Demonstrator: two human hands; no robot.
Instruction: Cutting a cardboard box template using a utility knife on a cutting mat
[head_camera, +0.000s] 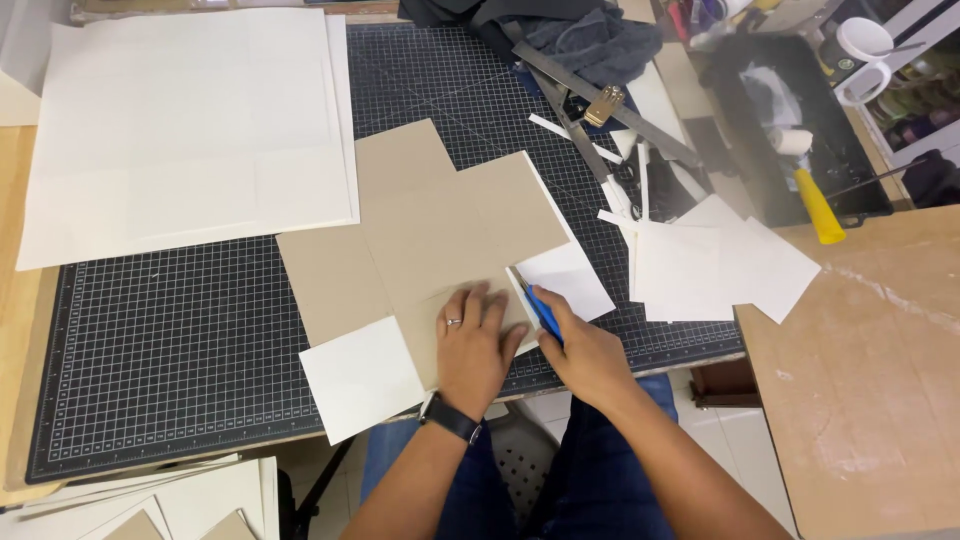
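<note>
The left hand (475, 345) lies flat, fingers spread, pressing on the near flap of a cross-shaped brown card (420, 235). A ring sits on one finger and a dark watch (452, 418) on the wrist. Just beside it, the right hand (585, 355) is closed around a blue tool (543, 312), whose tip meets the card's right edge where a white sheet (570, 278) sticks out from under it.

The card lies on a black gridded cutting mat (180, 330) that covers most of the worktop (15, 300). A white square (360, 378) overlaps the card's near-left corner and hangs past the mat's front edge. A big stack of white paper (190, 130) lies on the far left, its corner touching the card's upper arm.

To the right, loose white sheets (715, 262) are piled near the hands, with thin paper strips (575, 135) beyond. A steel ruler (610, 105) runs diagonally at the far side, partly under grey cloth (590, 45). Further right a black tray (790, 130) holds a yellow-handled roller (812, 190). A bare brown board (860, 370) lies at the right edge. More card and paper (170, 500) sit at the near left.
</note>
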